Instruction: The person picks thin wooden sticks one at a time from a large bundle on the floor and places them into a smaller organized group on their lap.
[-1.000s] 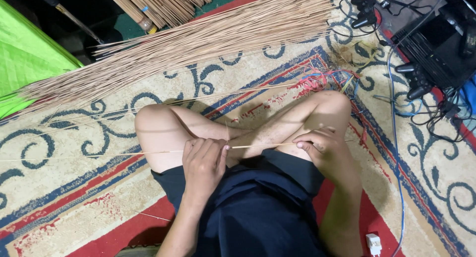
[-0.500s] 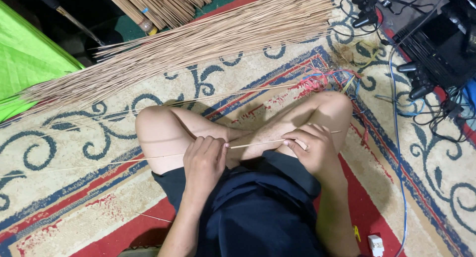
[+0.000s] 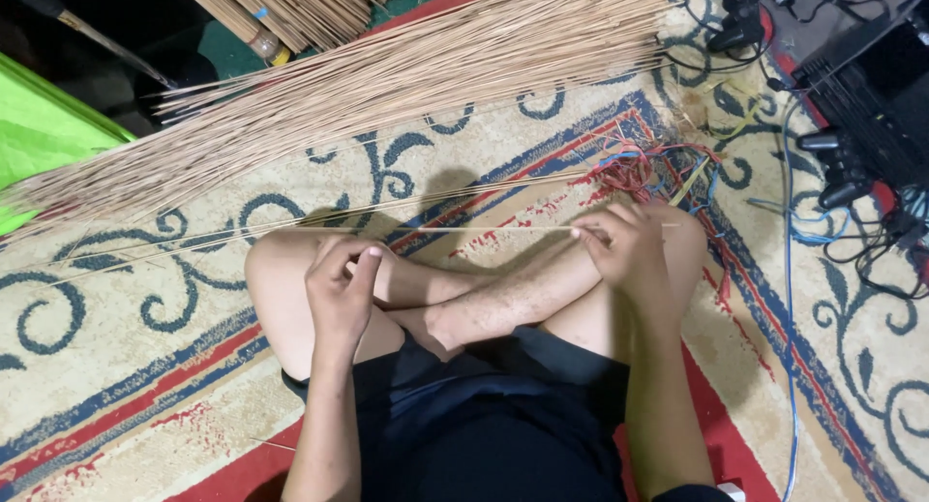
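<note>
Seated cross-legged on a patterned carpet [image 3: 145, 366], the person pinches one thin stick [image 3: 464, 231] level above the knees, the left hand [image 3: 341, 291] and right hand [image 3: 624, 250] both with fingers closed on it, near a long stick pile [image 3: 387, 76].

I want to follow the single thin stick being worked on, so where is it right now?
In the head view the thin stick runs level above the crossed legs, pinched between the left hand and right hand, in front of the big stick pile.
</note>
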